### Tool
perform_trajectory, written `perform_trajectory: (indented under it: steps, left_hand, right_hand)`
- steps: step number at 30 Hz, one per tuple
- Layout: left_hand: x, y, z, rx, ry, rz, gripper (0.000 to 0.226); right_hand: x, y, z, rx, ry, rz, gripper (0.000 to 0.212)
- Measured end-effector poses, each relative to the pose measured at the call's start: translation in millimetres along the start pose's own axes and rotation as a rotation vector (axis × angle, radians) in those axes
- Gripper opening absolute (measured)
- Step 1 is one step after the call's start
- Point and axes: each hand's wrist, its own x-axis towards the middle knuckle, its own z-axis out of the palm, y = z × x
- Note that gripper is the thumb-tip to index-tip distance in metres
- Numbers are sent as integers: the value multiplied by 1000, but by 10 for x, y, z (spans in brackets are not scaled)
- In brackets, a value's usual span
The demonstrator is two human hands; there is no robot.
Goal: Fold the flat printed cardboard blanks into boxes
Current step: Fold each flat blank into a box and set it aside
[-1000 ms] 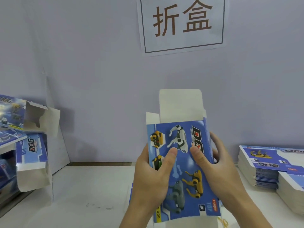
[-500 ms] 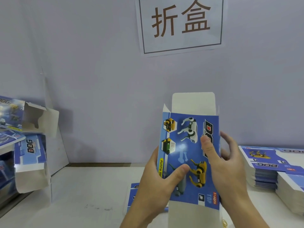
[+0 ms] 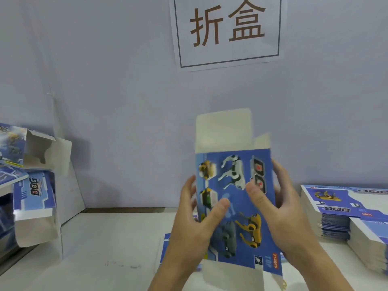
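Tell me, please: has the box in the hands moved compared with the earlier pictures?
Yes. Against the wall sign, the box shifted right from a second ago, then slightly back left.

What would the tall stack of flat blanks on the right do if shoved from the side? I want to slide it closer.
The stack of flat blanks would probably shear rather than move as one block, since it is many thin loose sheets. Their printed faces look glossy, so the top ones likely slip first. It is likely heavy for its footprint on the table.
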Motion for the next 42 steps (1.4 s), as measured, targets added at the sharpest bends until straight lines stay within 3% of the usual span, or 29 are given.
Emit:
perform_trajectory:
  steps: [4,7,13,17,21,23,28,31,35,38,42]
  left_hand:
    - [33,144,-167,-109,191,207,78]
    - [42,251,-252,-189,256,279,74]
    - [2,313,-188,-109,173,331,45]
    - [-31,314,-62,-146,126,294,45]
    - [-25,304,-28,-119,180,304,51]
    - [-21,323,-43,-61,189,338,52]
    - [-13,298,-107,80,219,299,63]
    - [-25,282,-101,115,225,297,41]
    - [-46,296,-59,51,200,269,41]
    - [-59,374,-61,31,206,252,40]
    - [-31,420,-104,19,233,185,26]
  right_hand:
    - [-60,-71,99,1,-251,15,68]
    - [-78,-138,147,16,-326,44,68]
    - [-47,-242,113,6,-237,-14,75]
    - [-57,-291,165,2,-168,-71,63]
    - [-62,-234,226,-70,-111,-149,73]
    - [-62,-210,251,-88,-136,-171,66]
    - [-65,-164,265,-135,-129,-133,44]
    - [-76,-166,256,-56,-116,-30,29]
    - [-43,-220,252,56,-62,63,26]
    - [-55,-250,283,-7,-73,10,46]
    - [-71,-301,314,-23,-30,9,25]
